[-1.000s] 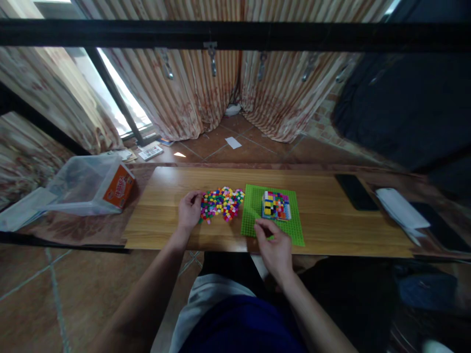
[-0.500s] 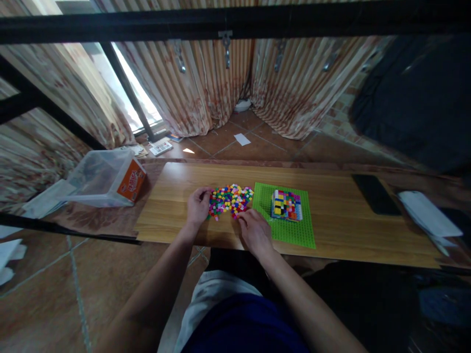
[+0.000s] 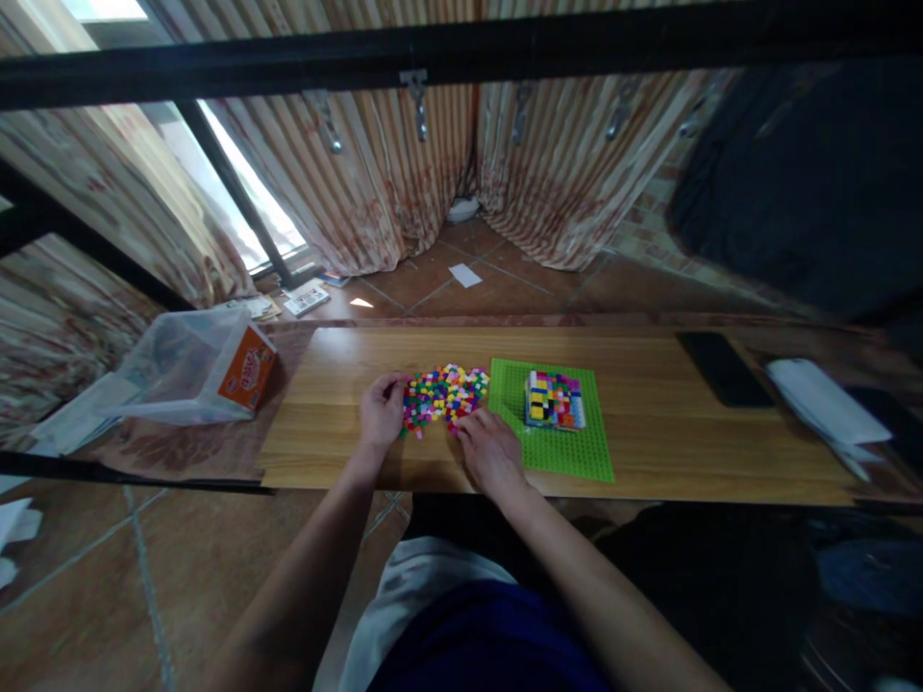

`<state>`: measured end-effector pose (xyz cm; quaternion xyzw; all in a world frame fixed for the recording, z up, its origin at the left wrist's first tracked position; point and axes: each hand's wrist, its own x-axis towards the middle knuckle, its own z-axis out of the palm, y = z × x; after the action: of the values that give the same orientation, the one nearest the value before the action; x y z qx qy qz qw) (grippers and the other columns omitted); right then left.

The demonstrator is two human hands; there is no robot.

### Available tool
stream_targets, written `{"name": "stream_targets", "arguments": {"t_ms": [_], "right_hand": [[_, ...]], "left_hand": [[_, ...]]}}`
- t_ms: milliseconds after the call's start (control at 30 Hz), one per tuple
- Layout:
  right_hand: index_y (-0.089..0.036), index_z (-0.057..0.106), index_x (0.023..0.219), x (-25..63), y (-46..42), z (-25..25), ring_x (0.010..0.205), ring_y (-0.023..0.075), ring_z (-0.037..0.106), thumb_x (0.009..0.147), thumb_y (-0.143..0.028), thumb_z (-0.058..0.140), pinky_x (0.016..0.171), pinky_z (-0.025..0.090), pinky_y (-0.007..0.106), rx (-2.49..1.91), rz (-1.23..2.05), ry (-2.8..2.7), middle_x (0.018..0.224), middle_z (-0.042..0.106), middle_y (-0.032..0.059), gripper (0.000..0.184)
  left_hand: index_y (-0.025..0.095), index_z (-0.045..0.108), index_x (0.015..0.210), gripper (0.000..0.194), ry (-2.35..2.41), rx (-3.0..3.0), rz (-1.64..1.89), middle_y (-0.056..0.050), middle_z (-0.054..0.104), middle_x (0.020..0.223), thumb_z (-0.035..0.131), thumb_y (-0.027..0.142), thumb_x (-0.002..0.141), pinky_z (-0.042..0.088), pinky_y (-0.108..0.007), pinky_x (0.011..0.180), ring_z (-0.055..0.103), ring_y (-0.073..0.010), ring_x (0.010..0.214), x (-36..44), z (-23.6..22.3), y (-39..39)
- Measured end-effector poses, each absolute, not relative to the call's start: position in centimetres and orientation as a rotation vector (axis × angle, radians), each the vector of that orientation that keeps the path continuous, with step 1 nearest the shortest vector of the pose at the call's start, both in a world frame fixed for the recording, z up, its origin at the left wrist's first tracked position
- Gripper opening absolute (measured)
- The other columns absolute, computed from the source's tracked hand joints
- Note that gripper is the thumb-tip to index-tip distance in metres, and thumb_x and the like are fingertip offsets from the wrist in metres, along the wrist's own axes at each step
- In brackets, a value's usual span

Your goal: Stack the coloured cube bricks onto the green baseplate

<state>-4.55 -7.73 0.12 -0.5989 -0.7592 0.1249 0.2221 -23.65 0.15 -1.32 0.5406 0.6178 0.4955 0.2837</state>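
A loose heap of small, many-coloured toy bricks (image 3: 443,392) lies on the wooden board. At the heap's left edge is my left hand (image 3: 382,411), thumb and forefinger pinched together; whatever is between them is too small to make out. My right hand (image 3: 491,450) rests at the heap's lower right, its fingers bent and closed on the bricks there; what they grip is hidden. To the right, a green studded baseplate (image 3: 566,457) carries a blocky, multicoloured brick build (image 3: 554,400), with white and light blue along its sides.
A clear plastic box (image 3: 173,370) with an orange label stands left of the wooden board (image 3: 692,432). A dark phone-like slab (image 3: 725,369) lies on the board's right part, and a white flat object (image 3: 829,399) beyond it. A black bar (image 3: 461,62) crosses above.
The view has shifted slightly, so the board and box sit a little differently in it. Both hands stay at the same edges of the brick heap, with little visible finger movement.
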Motion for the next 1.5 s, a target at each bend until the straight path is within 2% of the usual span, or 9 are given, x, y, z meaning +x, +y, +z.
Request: {"name": "stream_targets", "arguments": {"t_ms": [267, 567, 733, 833, 1067, 1267, 1500], "right_hand": [[-0.023, 0.067, 0.091, -4.9, -7.6, 0.0, 0.092, 0.0225, 0.059, 0.096, -0.021, 0.047, 0.081, 0.044, 0.033, -1.638, 0.371, -2.053, 0.095, 0.067, 0.0072, 0.021], [-0.024, 0.069, 0.094, -1.5, -11.2, 2.1, 0.087, 0.0187, 0.067, 0.095, -0.025, 0.047, 0.080, 0.050, 0.031, -1.501, 0.611, -1.601, 0.092, 0.071, 0.0043, 0.022], [-0.023, 0.072, 0.097, 3.0, -12.2, 2.2, 0.096, 0.0212, 0.068, 0.093, -0.030, 0.051, 0.087, 0.052, 0.036, -1.568, 0.497, -1.386, 0.101, 0.072, 0.0072, 0.023], [-0.022, 0.073, 0.098, 5.2, -11.9, 2.0, 0.096, 0.0227, 0.068, 0.091, -0.032, 0.052, 0.086, 0.053, 0.038, -1.633, 0.441, -1.279, 0.104, 0.073, 0.0083, 0.024], [-0.021, 0.072, 0.099, 6.5, -10.2, 2.1, 0.085, 0.0215, 0.068, 0.090, -0.033, 0.053, 0.080, 0.053, 0.037, -1.693, 0.391, -1.237, 0.096, 0.073, 0.0076, 0.024], [-0.022, 0.073, 0.090, 6.2, -9.2, 1.9, 0.088, 0.0225, 0.067, 0.092, -0.030, 0.050, 0.081, 0.053, 0.037, -1.667, 0.265, -1.394, 0.093, 0.073, 0.0077, 0.024], [-0.022, 0.074, 0.089, 6.1, -8.8, 1.4, 0.087, 0.0223, 0.068, 0.091, -0.029, 0.051, 0.081, 0.053, 0.037, -1.647, 0.240, -1.401, 0.092, 0.073, 0.0075, 0.024]], "left_hand": [[0.017, 0.072, 0.087, 0.024, 1.649, 1.461, 1.328, -0.006, 0.074, 0.091, 0.053, 0.033, 0.084, 0.052, -0.029, 0.081, 0.067, -0.0182, 0.084, -23.6, -1.0, 0.1], [0.017, 0.072, 0.089, 0.023, 1.640, 1.465, 1.312, -0.007, 0.075, 0.092, 0.056, 0.033, 0.081, 0.053, -0.030, 0.082, 0.068, -0.0195, 0.087, -24.0, -1.2, 0.3], [0.017, 0.072, 0.091, 0.025, 1.646, 1.492, 1.304, -0.006, 0.075, 0.093, 0.056, 0.034, 0.081, 0.053, -0.031, 0.083, 0.068, -0.0198, 0.089, -24.3, -1.5, 0.6], [0.016, 0.072, 0.092, 0.027, 1.639, 1.479, 1.301, -0.007, 0.075, 0.093, 0.056, 0.035, 0.080, 0.054, -0.031, 0.083, 0.068, -0.0201, 0.088, -24.2, -1.4, 0.7], [0.015, 0.072, 0.091, 0.029, 1.634, 1.460, 1.308, -0.008, 0.075, 0.095, 0.057, 0.037, 0.078, 0.054, -0.034, 0.088, 0.068, -0.0203, 0.091, -24.1, -1.2, 0.7], [0.015, 0.072, 0.091, 0.030, 1.656, 1.461, 1.293, -0.007, 0.075, 0.093, 0.057, 0.037, 0.078, 0.055, -0.033, 0.085, 0.069, -0.0199, 0.089, -24.1, -1.0, 0.7], [0.015, 0.073, 0.090, 0.029, 1.650, 1.483, 1.298, -0.007, 0.075, 0.092, 0.056, 0.036, 0.078, 0.055, -0.032, 0.083, 0.069, -0.0200, 0.087, -24.1, -0.9, 0.7]]}}
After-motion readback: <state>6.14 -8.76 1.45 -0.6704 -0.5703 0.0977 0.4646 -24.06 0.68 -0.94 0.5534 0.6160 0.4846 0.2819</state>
